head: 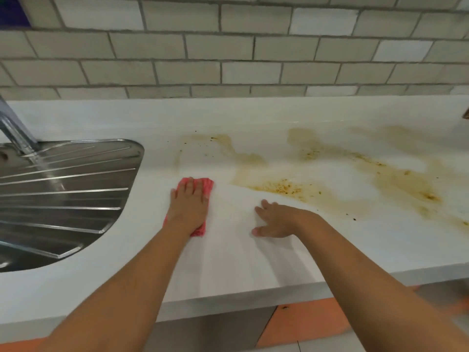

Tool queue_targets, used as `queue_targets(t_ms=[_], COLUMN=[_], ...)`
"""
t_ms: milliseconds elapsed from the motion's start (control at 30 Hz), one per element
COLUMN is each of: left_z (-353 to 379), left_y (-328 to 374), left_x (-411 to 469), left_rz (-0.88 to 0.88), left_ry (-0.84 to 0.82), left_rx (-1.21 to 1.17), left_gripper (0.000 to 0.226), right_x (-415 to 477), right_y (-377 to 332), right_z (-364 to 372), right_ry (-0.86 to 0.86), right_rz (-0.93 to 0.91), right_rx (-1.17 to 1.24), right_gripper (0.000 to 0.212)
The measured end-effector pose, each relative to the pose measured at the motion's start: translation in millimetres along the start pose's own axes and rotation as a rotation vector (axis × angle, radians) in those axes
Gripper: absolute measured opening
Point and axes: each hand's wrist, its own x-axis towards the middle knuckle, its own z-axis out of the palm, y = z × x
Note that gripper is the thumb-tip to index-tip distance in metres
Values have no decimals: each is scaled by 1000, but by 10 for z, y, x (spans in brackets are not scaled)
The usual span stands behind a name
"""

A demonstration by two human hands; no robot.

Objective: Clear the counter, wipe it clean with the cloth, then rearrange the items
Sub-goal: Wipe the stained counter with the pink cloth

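A red cloth (207, 185) lies flat on the white counter (228, 262), just right of the sink's drainboard. My left hand (189, 207) presses down on the cloth with straight fingers, covering most of it. To its right, my right hand (274, 219) rests flat on the bare counter with fingers spread, holding nothing. Yellow-brown stains (284, 186) with dark specks spread across the counter from the middle to the far right, beyond both hands.
A steel sink drainboard (63, 191) with ridges fills the left, with a tap (17, 130) above it. A grey tiled wall (228, 59) runs behind the counter. An object's edge (466, 114) shows at the far right. Orange and grey floor lies below the counter's front edge.
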Motion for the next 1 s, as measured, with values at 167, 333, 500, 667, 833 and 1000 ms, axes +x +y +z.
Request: queue_targets(t_ms=[167, 333, 500, 667, 833, 1000], left_z=[-41, -87, -143, -41, -92, -81], left_y=[-319, -743, -512, -321, -721, -855], left_x=[-298, 536, 995, 506, 526, 1117], left_rz=[179, -91, -79, 245, 228, -26], left_ry=[-76, 45, 49, -59, -59, 55], left_rx=[-136, -77, 0, -112, -128, -80], left_gripper=[53, 51, 50, 51, 52, 50], right_x=[169, 308, 355, 324, 634, 888], right_y=[-46, -86, -29, -72, 108, 461], right_z=[-292, -417, -419, -589, -572, -522], right_ry=[-169, -238, -293, -138, 425, 553], right_rz=[56, 93, 91, 150, 173, 307], right_rx=[-193, -197, -166, 12, 459, 587], right_gripper=[78, 82, 81, 62, 38, 56])
